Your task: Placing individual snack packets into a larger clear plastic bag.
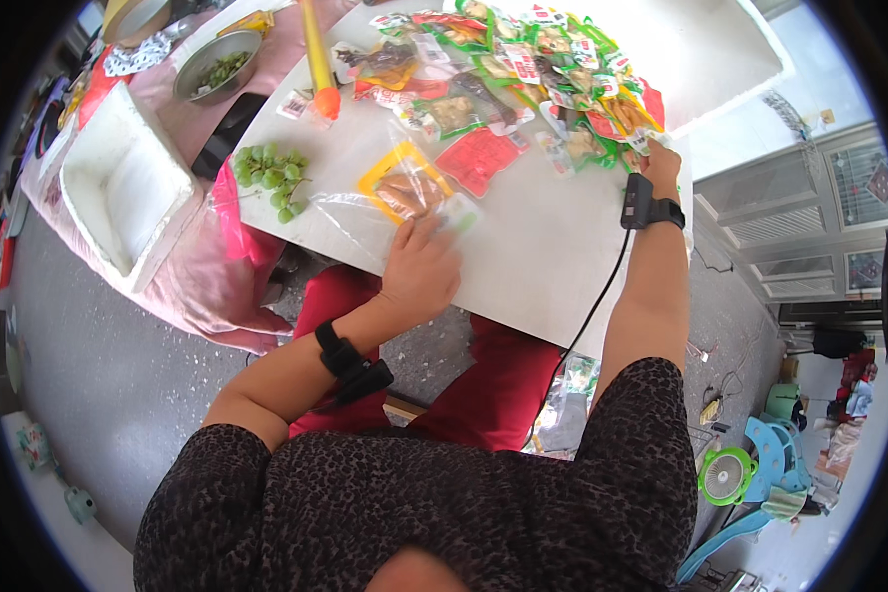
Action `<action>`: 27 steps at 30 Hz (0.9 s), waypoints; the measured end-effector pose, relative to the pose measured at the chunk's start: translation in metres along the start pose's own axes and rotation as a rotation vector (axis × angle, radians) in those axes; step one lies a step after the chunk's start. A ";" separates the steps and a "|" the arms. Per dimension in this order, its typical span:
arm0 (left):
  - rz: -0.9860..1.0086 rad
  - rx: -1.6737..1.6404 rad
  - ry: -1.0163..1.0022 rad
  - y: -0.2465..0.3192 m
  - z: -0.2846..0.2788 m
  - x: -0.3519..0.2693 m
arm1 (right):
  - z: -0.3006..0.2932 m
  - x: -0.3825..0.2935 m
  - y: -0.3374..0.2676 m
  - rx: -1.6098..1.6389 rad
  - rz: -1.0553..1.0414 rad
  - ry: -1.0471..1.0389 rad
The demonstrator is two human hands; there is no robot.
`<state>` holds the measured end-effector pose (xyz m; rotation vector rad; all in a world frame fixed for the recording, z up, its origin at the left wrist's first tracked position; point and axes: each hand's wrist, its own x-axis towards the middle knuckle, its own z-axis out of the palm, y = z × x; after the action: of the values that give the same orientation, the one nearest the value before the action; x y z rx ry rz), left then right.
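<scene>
My left hand [423, 263], slightly blurred, is over the near part of the white table [540, 274]. Its fingertips touch the lower edge of a yellow-bordered packet of brown food [407, 185], where clear plastic film [340, 207] also lies; whether they grip it is not plain. Just beyond is a red packet [481, 161]. At the table's right side my right hand [662, 166] reaches to the edge of a pile of sealed food packets [562, 66]. Its fingers are at a small packet there, but the fingertips are mostly hidden.
Green grapes [272, 177] lie at the table's left edge. A yellow stick with an orange tip [327, 102] is beyond them. A white foam box [740, 66] stands at back right, another foam box [129, 192] at left beside a metal bowl [218, 66]. A black cable [599, 296] hangs from my right wrist.
</scene>
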<state>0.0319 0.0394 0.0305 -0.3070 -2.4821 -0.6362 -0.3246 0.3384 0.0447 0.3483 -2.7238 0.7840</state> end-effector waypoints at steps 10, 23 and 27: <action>-0.080 0.107 -0.123 0.001 0.002 0.004 | -0.047 -0.069 -0.077 -0.382 -0.402 -0.017; -0.212 -0.301 0.156 0.006 0.036 0.023 | -0.073 -0.232 -0.155 1.348 0.624 -0.123; -0.262 -0.371 0.109 0.009 0.033 0.026 | -0.058 -0.259 -0.169 1.432 0.604 -0.208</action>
<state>-0.0014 0.0655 0.0237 -0.0790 -2.3084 -1.1941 -0.0203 0.2700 0.0855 -0.1872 -1.8633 2.8628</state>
